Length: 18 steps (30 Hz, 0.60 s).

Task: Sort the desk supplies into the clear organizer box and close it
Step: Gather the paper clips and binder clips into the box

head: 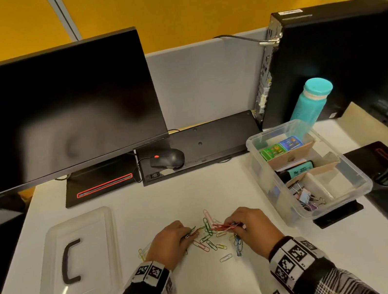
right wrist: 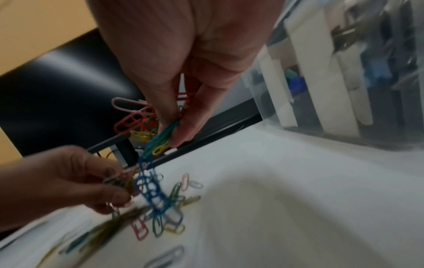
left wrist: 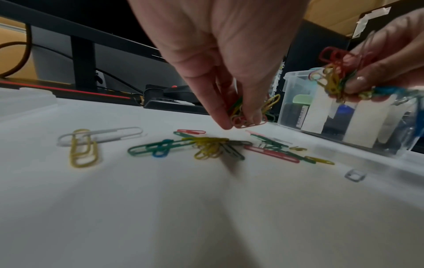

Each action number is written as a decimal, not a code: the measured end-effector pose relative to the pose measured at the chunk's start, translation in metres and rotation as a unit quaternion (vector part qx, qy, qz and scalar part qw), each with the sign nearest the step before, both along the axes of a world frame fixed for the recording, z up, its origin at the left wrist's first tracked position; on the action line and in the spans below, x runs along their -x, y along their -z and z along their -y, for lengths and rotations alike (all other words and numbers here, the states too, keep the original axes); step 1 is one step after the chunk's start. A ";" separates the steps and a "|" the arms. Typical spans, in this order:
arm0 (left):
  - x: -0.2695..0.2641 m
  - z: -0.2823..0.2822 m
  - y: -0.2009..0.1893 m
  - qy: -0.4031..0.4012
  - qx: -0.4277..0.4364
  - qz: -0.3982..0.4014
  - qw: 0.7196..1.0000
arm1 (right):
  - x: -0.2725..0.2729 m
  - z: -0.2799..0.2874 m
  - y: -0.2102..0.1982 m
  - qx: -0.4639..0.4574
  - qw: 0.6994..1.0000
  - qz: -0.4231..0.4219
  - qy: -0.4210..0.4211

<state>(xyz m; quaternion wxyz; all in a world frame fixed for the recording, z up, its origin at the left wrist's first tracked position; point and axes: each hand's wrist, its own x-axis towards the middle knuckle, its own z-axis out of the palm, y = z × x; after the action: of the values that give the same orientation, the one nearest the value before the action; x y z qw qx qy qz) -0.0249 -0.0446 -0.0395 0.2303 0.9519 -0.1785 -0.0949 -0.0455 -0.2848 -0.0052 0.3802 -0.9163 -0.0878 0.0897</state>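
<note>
Your left hand [head: 171,240] and right hand [head: 248,222] each pinch a paperclip bunch above the loose paperclips [head: 210,240]; carry both low to the organizer box [head: 358,177], supporting the dangling blue chain [right wrist: 151,192].

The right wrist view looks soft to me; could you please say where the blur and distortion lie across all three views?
Right wrist: dangling blue paper clips and clear plastic organizer box smeared; left wrist: sharper; head: wide-angle bend on black monitor.
</note>
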 end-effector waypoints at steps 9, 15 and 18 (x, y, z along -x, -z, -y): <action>0.000 0.031 -0.002 -0.025 0.008 -0.004 1.000 | 0.005 0.051 -0.061 -0.048 0.999 -0.003 0.001; 0.001 0.042 -0.001 -0.037 0.010 -0.001 0.999 | 0.005 0.109 -0.115 -0.108 0.993 -0.006 0.045; 0.002 0.045 0.001 -0.046 0.008 -0.003 0.999 | -0.001 0.150 -0.133 -0.104 0.991 -0.003 0.081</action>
<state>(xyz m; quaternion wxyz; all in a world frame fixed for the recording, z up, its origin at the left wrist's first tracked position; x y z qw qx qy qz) -0.0272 -0.0896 -0.0401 0.2430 0.9567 -0.1349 -0.0859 -0.0442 -0.4349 0.1282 0.4797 -0.8757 -0.0209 0.0515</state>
